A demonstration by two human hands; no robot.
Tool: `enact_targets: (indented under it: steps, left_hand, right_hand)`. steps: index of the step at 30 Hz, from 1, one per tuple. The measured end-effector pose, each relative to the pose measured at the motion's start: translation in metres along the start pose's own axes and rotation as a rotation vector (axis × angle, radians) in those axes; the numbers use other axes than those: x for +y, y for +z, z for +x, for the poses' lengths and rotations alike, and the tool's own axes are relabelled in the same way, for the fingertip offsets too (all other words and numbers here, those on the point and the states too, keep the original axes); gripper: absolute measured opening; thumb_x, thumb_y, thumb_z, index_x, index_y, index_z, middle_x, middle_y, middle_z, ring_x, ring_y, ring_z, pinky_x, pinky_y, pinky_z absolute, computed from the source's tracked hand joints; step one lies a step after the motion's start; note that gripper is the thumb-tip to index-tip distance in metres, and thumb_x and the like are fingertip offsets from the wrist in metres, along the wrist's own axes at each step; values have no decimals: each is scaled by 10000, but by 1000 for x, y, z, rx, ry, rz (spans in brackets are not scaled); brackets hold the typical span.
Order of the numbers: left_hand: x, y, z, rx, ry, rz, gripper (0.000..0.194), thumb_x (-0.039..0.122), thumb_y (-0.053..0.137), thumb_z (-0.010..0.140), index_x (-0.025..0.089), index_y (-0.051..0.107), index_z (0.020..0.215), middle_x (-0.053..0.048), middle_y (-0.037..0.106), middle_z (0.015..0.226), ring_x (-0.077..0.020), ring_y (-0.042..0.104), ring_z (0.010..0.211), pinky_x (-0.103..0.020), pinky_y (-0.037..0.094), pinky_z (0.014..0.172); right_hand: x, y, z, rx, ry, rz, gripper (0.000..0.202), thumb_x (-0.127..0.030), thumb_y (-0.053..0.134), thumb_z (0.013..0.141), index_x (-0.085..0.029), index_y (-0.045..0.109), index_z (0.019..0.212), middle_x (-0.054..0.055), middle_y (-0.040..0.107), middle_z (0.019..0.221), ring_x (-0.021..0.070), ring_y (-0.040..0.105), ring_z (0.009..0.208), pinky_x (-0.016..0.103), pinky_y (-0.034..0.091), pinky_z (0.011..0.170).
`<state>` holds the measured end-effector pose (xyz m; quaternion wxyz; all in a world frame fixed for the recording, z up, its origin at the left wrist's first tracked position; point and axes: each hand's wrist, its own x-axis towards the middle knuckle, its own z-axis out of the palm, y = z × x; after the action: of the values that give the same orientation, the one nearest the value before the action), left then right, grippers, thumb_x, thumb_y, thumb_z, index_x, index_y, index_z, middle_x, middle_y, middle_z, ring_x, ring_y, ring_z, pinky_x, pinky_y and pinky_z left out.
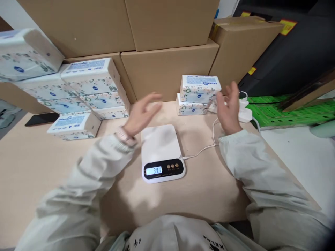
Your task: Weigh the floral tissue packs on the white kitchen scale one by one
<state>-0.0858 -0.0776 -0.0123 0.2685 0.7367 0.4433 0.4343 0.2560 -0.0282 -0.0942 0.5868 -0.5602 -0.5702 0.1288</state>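
Note:
My left hand [143, 114] hovers above the table behind the scale's left back corner, fingers apart and holding nothing. Below it lies a white digital scale [161, 143] with a bare plate, its lit display reading 39.1. My right hand [229, 109] is raised at the right, fingers parted and nothing in them. Just left of it, two tissue packs are stacked, the upper tissue pack [200, 89] on the lower tissue pack [193, 108]. Whether my right fingertips touch the upper pack I cannot tell.
Several tissue packs [90, 78] are piled at the left, with a single tissue pack [74, 126] in front and a dark phone [42, 119] beside them. Cardboard boxes [170, 69] wall the back. A white cable [201, 151] runs from the scale to a power strip [244, 113]. Green crates [272, 111] stand right.

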Motion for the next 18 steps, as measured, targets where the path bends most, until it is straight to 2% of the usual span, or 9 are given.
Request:
enact_targets:
  steps: [1,3,5,6,7,10,12,14,18]
  left_hand:
    - [-6,-32,-20,173,24,93,318,476,680,1004,206,782,1136,-45,765,1254,-277,661,1303,-443,440,1210]
    - [-25,-99,-55,600,25,246,220,366,674,1004,177,776,1049,-23,763,1081,-236,687,1120,-410,489,1111]
    - [-53,-161,-80,958,-142,379,170,228,650,945,143,747,1057,-7,717,997,-218,662,1037,-385,503,1022]
    - [-67,-186,-88,983,-310,447,187,194,661,897,138,738,1058,9,680,933,-210,644,1005,-383,494,1018]
    - [-81,-207,-95,988,-401,464,191,172,682,851,121,740,1025,12,643,861,-217,629,977,-404,481,1029]
    - [-110,-243,-100,887,-631,448,171,177,762,748,116,737,905,38,546,696,-231,606,951,-441,449,1064]
    - [-118,-252,-97,830,-733,416,163,155,800,698,125,715,833,56,506,636,-231,604,1000,-431,415,1109]
    - [-121,-256,-92,785,-819,375,187,113,826,661,124,693,792,67,491,611,-223,598,1042,-421,389,1142]
    - [-121,-256,-98,681,-901,207,263,124,887,658,97,716,856,54,591,644,-208,610,1018,-384,478,1045]
  right_hand:
    - [-7,-9,-4,28,-53,4,718,-618,575,965,-290,402,1580,141,507,1636,292,493,1551,589,400,1286]
    - [-25,-24,-12,50,-154,21,620,-567,577,992,-327,454,1551,126,565,1580,291,535,1511,587,423,1265]
    - [-46,-31,-21,46,-235,38,548,-513,584,1008,-348,497,1524,116,606,1532,298,566,1477,592,442,1239]
    - [-57,-31,-26,28,-268,45,523,-485,586,1015,-349,513,1514,113,617,1519,299,576,1466,589,450,1228]
    - [-68,-29,-30,4,-300,51,507,-461,590,1017,-343,525,1506,112,627,1508,298,590,1449,587,460,1215]
    - [-104,-12,-44,-119,-355,84,455,-427,594,1017,-322,571,1459,97,655,1475,282,634,1380,578,497,1176]
    - [-132,3,-53,-257,-345,122,403,-420,579,1020,-320,609,1410,76,672,1455,264,642,1353,559,513,1169]
    - [-161,18,-62,-466,-295,179,372,-408,558,1029,-308,635,1378,64,680,1454,254,632,1362,534,505,1192]
    - [-206,55,-74,-918,-97,334,404,-487,554,1022,-249,676,1325,67,690,1456,260,608,1391,510,472,1235]
